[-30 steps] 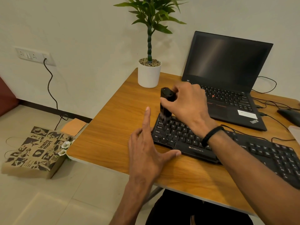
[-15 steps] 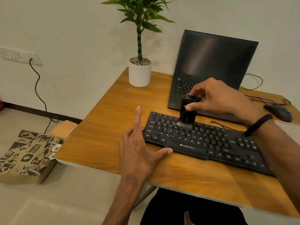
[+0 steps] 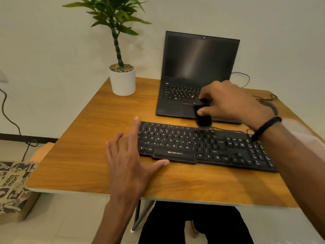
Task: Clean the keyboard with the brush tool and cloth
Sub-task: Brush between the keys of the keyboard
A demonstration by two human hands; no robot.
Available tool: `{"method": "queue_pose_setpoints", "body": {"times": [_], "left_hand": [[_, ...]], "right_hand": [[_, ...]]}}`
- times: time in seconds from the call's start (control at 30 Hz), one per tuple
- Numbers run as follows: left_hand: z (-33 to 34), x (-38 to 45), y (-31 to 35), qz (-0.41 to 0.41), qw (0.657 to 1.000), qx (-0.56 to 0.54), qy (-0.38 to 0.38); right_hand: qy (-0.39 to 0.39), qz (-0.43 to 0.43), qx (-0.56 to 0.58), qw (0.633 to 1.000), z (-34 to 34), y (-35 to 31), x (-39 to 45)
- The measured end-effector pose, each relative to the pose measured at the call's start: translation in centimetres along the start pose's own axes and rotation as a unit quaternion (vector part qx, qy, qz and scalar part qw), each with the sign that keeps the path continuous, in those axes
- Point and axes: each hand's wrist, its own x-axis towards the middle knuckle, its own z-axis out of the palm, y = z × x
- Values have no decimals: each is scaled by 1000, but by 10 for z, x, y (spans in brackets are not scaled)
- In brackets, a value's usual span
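So the black Zebronics keyboard (image 3: 202, 147) sits across the middle of the wooden counter (image 3: 84, 155), running from about the center out toward the right edge, long side roughly parallel to the front. The brush tool (image 3: 204, 118), a stubby black thing, is standing upright over the top rows of keys near the middle of the board, bristle end down on the keys. It's motion-blurred, so I can't make out much detail on it.

The right hand (image 3: 232, 101) has the brush pinched from above, thumb on the near side and fingers curled over the top. There's a black band (image 3: 265, 128) on that wrist. The left hand (image 3: 130, 161) is lying flat and spread wide at the left end of the keyboard, palm on the counter, index finger stretched along the left edge of the board and thumb reaching along the front edge just below the space bar. It isn't gripping anything.

Right behind the keyboard is an open black laptop (image 3: 197, 67), screen dark, partly hidden by the right hand. Left of it, near the back corner, is a white pot with a green plant (image 3: 122, 81). Some thin cables (image 3: 246, 78) trail off behind the laptop. Down on the floor to the left there's a printed paper bag (image 3: 12, 187) leaning by the counter, and a dark cord (image 3: 10, 118) runs down the wall.
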Motion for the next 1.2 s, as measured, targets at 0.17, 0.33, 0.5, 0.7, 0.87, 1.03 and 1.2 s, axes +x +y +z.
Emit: {"method": "queue_pose_setpoints", "body": {"times": [0.17,0.33,0.5,0.7,0.87,1.03,1.2], "left_hand": [[42,-13,44,134,987,59,-69],[79,-17,75,184,978,33,-95],[84,-17,73,186,980,28,-72],[85,-17,70,166,983,32,-70],[86,-17,70,164,984,30,-67],[85,-18,70,150,985,35,-77],[84,-17,70,143,986,33,-77]], "right_hand": [[-24,50,87,995,5,18,-17],[60,157,-53,984,6,58,-41],[51,166,162,971,15,64,-52],[138,211,-1,968,23,84,-58],[95,203,112,968,25,90,-72],[171,195,-16,966,28,100,-79],[154,194,60,967,33,106,-83]]}}
